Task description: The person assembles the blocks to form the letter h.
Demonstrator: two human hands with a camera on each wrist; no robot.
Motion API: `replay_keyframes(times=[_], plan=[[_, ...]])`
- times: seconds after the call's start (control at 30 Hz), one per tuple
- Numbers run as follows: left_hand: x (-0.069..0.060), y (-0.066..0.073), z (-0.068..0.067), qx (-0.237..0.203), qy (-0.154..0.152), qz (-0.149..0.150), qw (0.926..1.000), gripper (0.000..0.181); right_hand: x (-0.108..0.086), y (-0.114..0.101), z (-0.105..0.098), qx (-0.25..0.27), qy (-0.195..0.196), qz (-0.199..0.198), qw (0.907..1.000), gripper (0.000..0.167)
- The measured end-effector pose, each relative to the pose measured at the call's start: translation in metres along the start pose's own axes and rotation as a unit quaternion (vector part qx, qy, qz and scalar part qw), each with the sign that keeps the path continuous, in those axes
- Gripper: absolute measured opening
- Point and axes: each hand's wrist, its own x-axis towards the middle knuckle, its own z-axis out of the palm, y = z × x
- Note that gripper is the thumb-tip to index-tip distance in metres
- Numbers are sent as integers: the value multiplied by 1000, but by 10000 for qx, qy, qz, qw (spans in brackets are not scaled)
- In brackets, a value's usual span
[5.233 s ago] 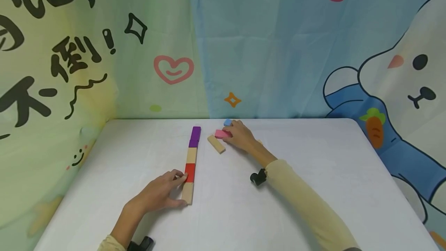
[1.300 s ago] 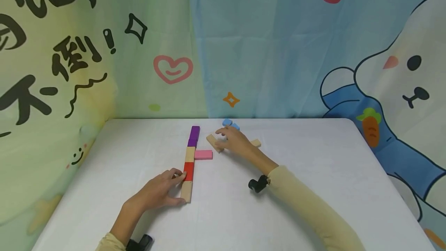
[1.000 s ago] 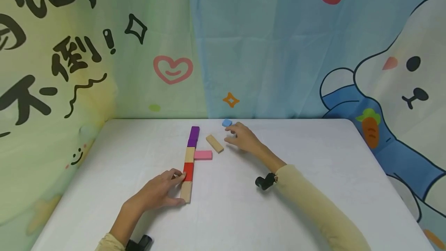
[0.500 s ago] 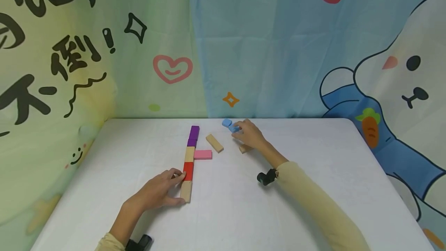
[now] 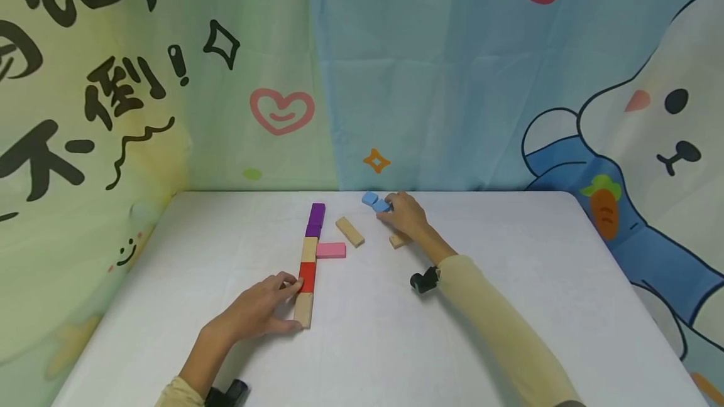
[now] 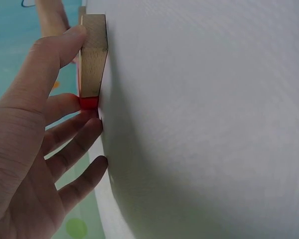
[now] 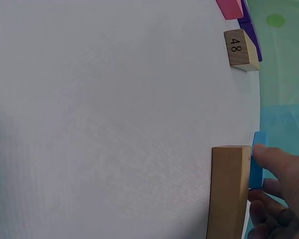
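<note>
A row of blocks runs away from me: a plain wooden block [image 5: 303, 310] nearest, then a red block [image 5: 307, 277], another wooden block [image 5: 309, 249] and purple blocks [image 5: 315, 218]. My left hand [image 5: 257, 309] rests along its left side. Its thumb touches the near wooden block [image 6: 93, 69], while a forefinger touches the red block [image 6: 88, 103]. A pink block [image 5: 330, 250] lies crosswise against the row's right side. Farther back, my right hand [image 5: 408, 215] pinches a blue block [image 5: 381, 206] between thumb and fingers; this blue block [image 7: 257, 164] also shows in the right wrist view.
Beside the pinched one lies a second blue block [image 5: 369, 198], near the table's back edge. A loose wooden block [image 5: 350, 232] lies right of the row, and another wooden block [image 5: 398, 240] is partly under my right hand. A printed curtain [image 5: 430, 80] hangs behind the white table [image 5: 452, 357].
The pink block, earlier in my right hand, now lies against the row. My right hand has moved back and right and taken hold of a blue block. My left hand has stayed put.
</note>
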Motion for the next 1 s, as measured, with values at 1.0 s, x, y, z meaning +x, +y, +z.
replay_keyframes(times=[1.0], plan=[[0,3,-3,-68,-92,-89,9999,77,-68,-22,30,449,-699,-2363,9681,35]])
